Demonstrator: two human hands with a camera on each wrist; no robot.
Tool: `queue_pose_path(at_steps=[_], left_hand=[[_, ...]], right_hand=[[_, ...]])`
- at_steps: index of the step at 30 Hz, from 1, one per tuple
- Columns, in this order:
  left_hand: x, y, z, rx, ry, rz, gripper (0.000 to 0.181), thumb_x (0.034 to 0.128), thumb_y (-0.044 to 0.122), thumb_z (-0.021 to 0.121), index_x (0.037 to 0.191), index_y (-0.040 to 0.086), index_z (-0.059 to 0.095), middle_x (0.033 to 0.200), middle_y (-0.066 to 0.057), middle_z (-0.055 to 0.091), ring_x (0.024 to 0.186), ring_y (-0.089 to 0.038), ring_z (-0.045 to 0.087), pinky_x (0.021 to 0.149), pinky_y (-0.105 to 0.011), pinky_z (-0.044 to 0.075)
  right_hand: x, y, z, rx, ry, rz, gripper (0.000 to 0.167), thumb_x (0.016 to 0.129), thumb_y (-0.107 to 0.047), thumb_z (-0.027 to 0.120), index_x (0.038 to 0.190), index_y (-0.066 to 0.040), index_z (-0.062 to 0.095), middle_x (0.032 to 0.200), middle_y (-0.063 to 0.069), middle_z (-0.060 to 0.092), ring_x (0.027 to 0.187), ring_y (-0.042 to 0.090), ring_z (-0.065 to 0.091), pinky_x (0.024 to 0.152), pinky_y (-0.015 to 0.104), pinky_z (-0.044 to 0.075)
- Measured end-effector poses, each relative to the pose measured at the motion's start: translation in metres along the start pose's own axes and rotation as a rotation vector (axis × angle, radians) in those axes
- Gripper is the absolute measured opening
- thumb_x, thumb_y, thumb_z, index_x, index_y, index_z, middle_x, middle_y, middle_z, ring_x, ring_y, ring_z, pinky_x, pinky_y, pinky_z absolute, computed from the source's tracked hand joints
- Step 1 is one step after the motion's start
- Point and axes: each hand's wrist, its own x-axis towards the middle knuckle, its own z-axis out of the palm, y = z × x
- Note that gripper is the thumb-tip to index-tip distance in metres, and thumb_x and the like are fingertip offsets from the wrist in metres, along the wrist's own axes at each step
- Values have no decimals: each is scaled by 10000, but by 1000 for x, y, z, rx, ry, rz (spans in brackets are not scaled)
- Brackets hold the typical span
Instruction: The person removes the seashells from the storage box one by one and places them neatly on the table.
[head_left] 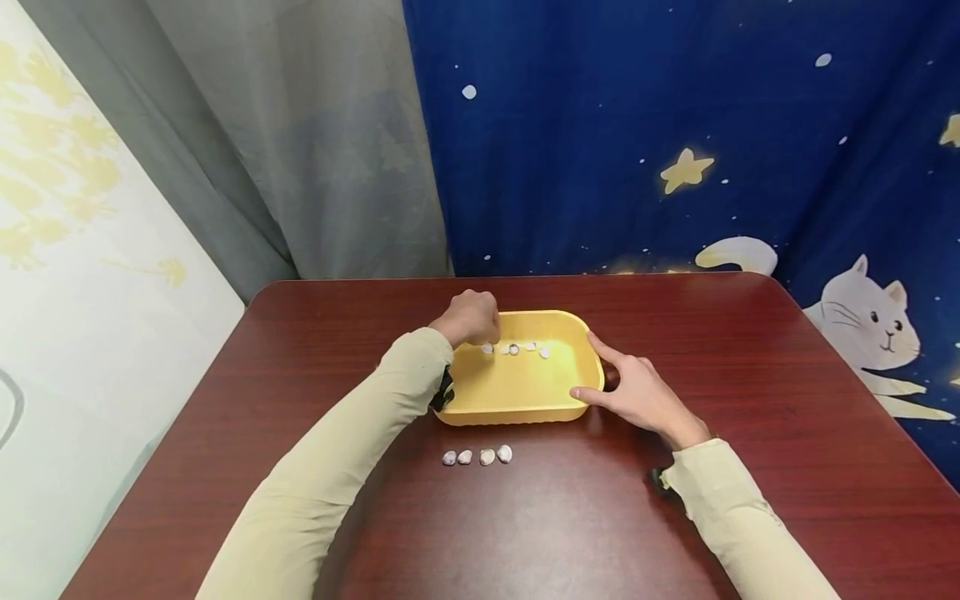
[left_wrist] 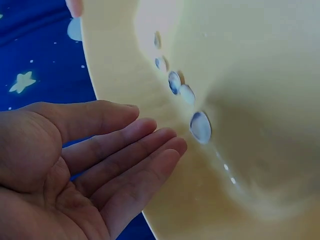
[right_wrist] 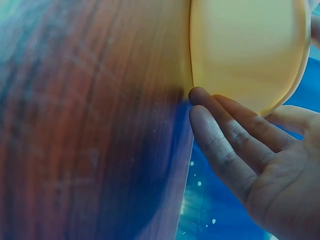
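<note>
A yellow plastic tray stands on the table. Inside it, several small white shells lie in a row by the far wall. My left hand reaches over the far left rim; the left wrist view shows its fingers relaxed, holding nothing, close to the nearest shell. My right hand grips the tray's right end, its thumb over the near rim and its other fingers along the outside. In front of the tray, another row of several shells rests on the table.
The dark red-brown wooden table reaches back to a grey curtain and a blue curtain with stars and a cat. A white patterned surface is on the left.
</note>
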Motion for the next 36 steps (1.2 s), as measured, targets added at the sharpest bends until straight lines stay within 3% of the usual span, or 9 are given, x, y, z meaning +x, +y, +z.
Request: queue_pose_path(at_steps=[5,10,14,21,26,34,36], left_hand=[[7,5,1,132,-18,-29,34,826,73,719,810,100,706,731,7,585,732,-156,496,611,-243,410],[8,11,7,294,-20,19,209,795,36,740,993,58,678,808,-32,532,769,-172,439,636,-256,398],[7,15,10,366,5,53,228,821,11,680,1045,47,669,815,-56,503,768,-187,425,632,-271,395],[10,13,18,399,3,135,186,931,71,583,1073,32,696,937,-105,686,791,-198,587,779,-314,575],[13,9,23,414,1,194,164,939,88,604,1046,20,709,979,-140,726,847,-234,677,799,-353,604],[14,7,22,410,6,248,184,959,15,547,1039,20,712,929,-126,701,716,-191,544,663,-295,537],[13,8,22,418,3,243,185,918,-17,596,1055,25,713,947,-124,697,725,-188,540,644,-288,529]], right_hand=[[1,1,1,15,-5,8,990,818,-498,787,1578,-103,289,1262,122,711,974,127,733,904,376,522],[1,3,2,18,-7,-7,994,821,-504,783,1574,-84,290,1257,132,710,946,113,728,864,337,521],[1,4,2,22,3,-13,991,815,-491,792,1571,-80,300,1221,131,725,918,108,731,839,314,524],[2,3,1,13,-2,4,995,803,-500,800,1574,-112,306,1189,105,738,910,92,716,811,283,515],[2,1,1,27,-7,1,997,800,-502,801,1576,-119,306,1163,101,743,882,95,701,791,276,511],[1,2,1,20,-2,6,992,806,-506,796,1574,-110,310,1207,127,726,901,109,701,800,285,510],[1,1,1,21,-4,7,991,807,-505,794,1575,-110,308,1204,127,726,890,111,692,787,279,500]])
